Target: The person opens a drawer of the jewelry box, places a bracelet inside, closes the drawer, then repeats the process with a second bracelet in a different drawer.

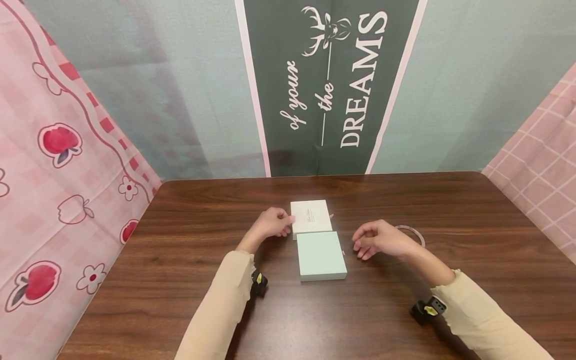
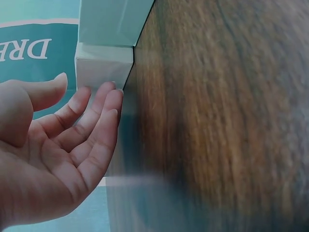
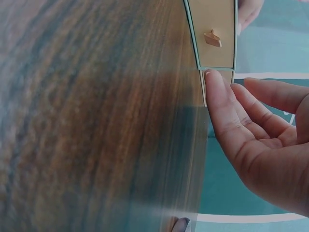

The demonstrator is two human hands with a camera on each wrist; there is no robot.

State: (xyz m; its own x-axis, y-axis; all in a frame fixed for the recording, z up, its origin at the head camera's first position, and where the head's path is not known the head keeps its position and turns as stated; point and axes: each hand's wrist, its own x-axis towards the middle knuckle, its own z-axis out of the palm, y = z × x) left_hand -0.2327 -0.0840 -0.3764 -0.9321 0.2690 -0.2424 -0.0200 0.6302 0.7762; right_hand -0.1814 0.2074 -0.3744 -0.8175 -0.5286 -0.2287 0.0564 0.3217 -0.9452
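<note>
A white box with small print on its lid lies on the table, and a mint-green box sits right in front of it. Beside the white box's left side is my left hand, thumb at its edge in the head view. The left wrist view shows that hand with loosely bent fingers, fingertips close to the white box's end. My right hand hovers to the right of both boxes, fingers relaxed and holding nothing. A small ribbon tab sticks out of the mint-green box's beige end.
A pale, thin ring-shaped band lies behind my right hand, partly hidden by it. The dark wooden table ends at a hanging cloth with printed words. A pink patterned cloth borders the left side.
</note>
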